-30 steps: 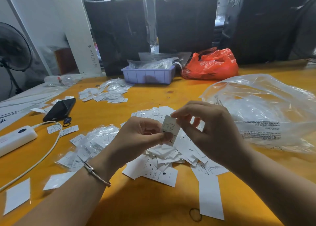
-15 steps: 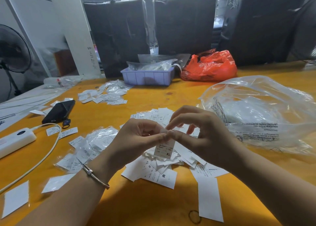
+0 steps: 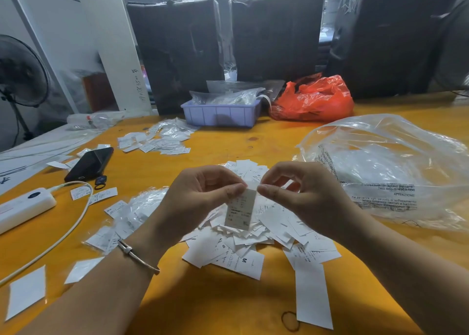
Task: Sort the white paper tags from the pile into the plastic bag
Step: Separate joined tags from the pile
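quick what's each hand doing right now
Left hand: pinching the top edge of a small white printed paper tag.
Right hand: fingers curled at the tag's top corner; contact cannot be told.

You have even, moderately bright light from above, with soft shadows under the forearms on the table (image 3: pixel 203 309). Wide-angle bending shows at the edges. Background is dim.
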Motion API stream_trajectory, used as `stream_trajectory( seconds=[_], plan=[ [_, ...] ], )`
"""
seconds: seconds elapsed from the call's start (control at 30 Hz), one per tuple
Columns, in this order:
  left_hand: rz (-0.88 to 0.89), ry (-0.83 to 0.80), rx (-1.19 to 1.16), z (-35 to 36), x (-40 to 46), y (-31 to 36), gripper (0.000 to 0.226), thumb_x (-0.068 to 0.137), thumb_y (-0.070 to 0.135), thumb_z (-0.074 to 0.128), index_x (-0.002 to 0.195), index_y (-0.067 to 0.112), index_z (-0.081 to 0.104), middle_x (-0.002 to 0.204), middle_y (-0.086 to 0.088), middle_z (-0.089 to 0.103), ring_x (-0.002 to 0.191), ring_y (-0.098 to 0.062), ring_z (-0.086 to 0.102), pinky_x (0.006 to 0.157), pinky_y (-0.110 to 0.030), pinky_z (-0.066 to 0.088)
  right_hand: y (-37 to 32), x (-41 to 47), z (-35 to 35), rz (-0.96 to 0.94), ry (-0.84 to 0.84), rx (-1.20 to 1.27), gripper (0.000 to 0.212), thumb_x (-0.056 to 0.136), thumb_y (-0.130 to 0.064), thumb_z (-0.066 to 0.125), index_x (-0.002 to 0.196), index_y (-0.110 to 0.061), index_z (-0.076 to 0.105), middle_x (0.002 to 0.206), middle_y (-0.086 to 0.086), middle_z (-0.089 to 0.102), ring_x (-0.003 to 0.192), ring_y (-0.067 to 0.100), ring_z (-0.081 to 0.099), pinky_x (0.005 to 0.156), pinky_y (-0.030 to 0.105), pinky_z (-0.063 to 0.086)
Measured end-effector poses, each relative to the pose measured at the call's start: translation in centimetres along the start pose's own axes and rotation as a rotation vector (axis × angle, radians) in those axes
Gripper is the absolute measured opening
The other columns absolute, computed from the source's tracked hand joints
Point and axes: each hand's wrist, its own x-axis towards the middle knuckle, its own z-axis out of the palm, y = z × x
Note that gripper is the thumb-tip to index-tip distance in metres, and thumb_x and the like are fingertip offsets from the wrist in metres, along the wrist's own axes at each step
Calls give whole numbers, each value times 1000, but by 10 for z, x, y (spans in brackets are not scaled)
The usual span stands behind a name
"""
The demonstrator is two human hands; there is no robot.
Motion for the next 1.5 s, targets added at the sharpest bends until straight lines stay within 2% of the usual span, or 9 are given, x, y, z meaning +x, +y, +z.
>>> stream_trajectory(
  seconds=[0.13, 0.27, 0.4, 0.6, 0.73, 0.93, 1.07, 1.17, 1.5],
  plan=[
    [-85, 167, 259, -23, 6, -4, 8, 87, 15, 71, 83, 21, 73, 78, 5, 74, 80, -10, 68, 69, -23, 55, 7, 5, -14, 4, 236, -235, 9, 84, -27, 69, 81, -19, 71, 68, -14, 64, 62, 4, 59, 59, 28, 51],
    [-239, 338, 607, -50, 10, -17, 16, 89, 20, 71, 77, 30, 70, 80, 10, 69, 79, -8, 61, 65, -27, 49, 20, 9, -32, 126, 407, -624, 11, 83, -16, 62, 90, -13, 70, 76, 1, 68, 71, 26, 62, 62, 34, 49],
    [-438, 335, 868, -72, 11, -26, 16, 89, 25, 71, 74, 30, 68, 79, 8, 65, 75, -10, 57, 59, -24, 44, 38, 12, -45, 350, 314, -838, 17, 83, -13, 59, 98, -12, 66, 96, 9, 68, 90, 30, 58, 74, 37, 45],
    [-597, 284, 987, -78, 5, -25, 20, 87, 25, 71, 67, 30, 68, 79, 5, 67, 79, -22, 62, 73, -38, 59, 57, 12, -51, 632, 100, -1055, 42, 88, -35, 59, 125, -17, 50, 124, 10, 48, 119, 30, 41, 93, 41, 37],
    [-585, 269, 987, -72, 5, -23, 12, 85, 21, 72, 78, 31, 72, 85, 5, 69, 85, -22, 63, 79, -40, 58, 61, 13, -53, 660, 46, -1077, 31, 90, -27, 55, 119, -16, 56, 120, 9, 52, 113, 29, 46, 91, 39, 37],
    [-490, 295, 1115, -59, 7, -23, 28, 89, 25, 68, 116, 30, 66, 128, -5, 54, 122, -29, 45, 84, -39, 46, 60, 12, -56, 629, 105, -1070, 22, 82, -1, 51, 99, -10, 62, 103, 10, 59, 89, 30, 49, 78, 34, 34],
    [-218, 348, 993, -38, 7, -20, 19, 91, 29, 67, 109, 26, 69, 127, -1, 55, 125, -24, 43, 91, -38, 42, 61, 13, -56, 655, 108, -1109, 34, 88, -13, 50, 122, -10, 48, 120, 12, 48, 114, 32, 43, 85, 40, 38],
    [-31, 251, 746, -16, 5, -16, 8, 90, 23, 70, 97, 25, 72, 114, 9, 61, 114, -12, 53, 91, -32, 48, 66, 12, -56, 664, 41, -1152, 27, 89, -10, 48, 114, -9, 55, 112, 11, 50, 111, 31, 43, 83, 38, 35],
    [4, 65, 461, 3, 0, -15, 13, 87, 12, 72, 90, 24, 76, 89, 15, 70, 88, 2, 63, 71, -15, 51, 72, 13, -60, 508, 282, -1057, 16, 91, -15, 59, 90, -7, 72, 94, 13, 65, 96, 34, 52, 79, 38, 39]
  ],
)
